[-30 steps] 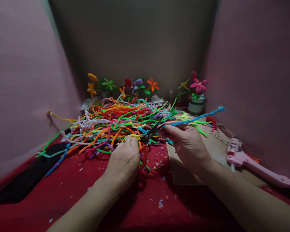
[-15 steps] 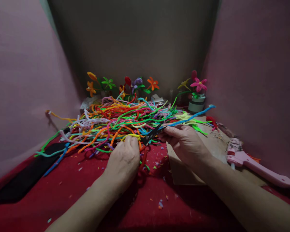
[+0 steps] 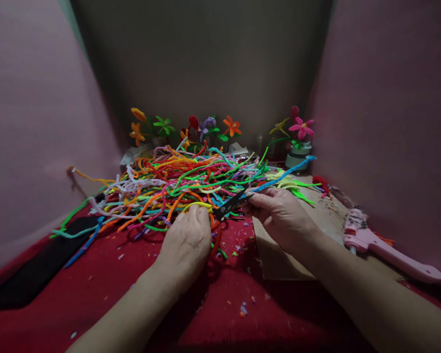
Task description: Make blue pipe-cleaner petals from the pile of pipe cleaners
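Note:
My left hand [image 3: 187, 235] is closed around a pair of scissors, its red handles [image 3: 216, 242] partly hidden beside and below the fingers. The dark scissor blades [image 3: 228, 206] point up and right, a little apart. Between thumb and fingers, my right hand [image 3: 279, 213] pinches a blue pipe cleaner [image 3: 284, 175]. It slants up to the right, and its lower end lies by the blade tips; whether the blades touch it I cannot tell. Right behind both hands spreads a tangled heap of coloured pipe cleaners [image 3: 183, 179].
A pink glue gun [image 3: 389, 252] lies at the right, beside a cardboard sheet [image 3: 279, 260]. Pipe-cleaner flowers [image 3: 231, 126] stand at the back, some in a pale green pot [image 3: 299, 156]. A black strip [image 3: 36, 267] lies left on the red cloth [image 3: 106, 309], among fluff scraps.
The far end of the blue pipe cleaner has swung left and slightly up. Both hands keep nearly the same place and hold; the whole view shifts slightly.

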Action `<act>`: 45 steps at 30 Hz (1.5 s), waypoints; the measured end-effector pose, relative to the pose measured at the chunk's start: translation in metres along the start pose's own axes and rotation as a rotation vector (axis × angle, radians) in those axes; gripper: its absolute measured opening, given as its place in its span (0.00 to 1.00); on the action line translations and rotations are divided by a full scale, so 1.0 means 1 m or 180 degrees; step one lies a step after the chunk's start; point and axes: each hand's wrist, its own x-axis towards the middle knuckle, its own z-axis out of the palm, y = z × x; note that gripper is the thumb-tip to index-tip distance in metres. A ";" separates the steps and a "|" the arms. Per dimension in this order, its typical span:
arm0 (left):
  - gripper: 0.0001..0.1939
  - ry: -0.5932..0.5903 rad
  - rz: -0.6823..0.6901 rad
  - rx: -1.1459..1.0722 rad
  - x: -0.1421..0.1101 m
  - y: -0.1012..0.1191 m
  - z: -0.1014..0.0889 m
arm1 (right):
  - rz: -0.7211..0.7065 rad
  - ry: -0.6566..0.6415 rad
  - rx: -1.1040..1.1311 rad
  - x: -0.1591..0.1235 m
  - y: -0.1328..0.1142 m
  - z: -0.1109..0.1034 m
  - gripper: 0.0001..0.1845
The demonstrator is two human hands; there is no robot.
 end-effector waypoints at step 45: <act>0.09 0.0237 0.0235 -0.0255 -0.001 -0.001 0.000 | 0.0399 -0.0255 -0.0184 0.003 -0.005 -0.007 0.08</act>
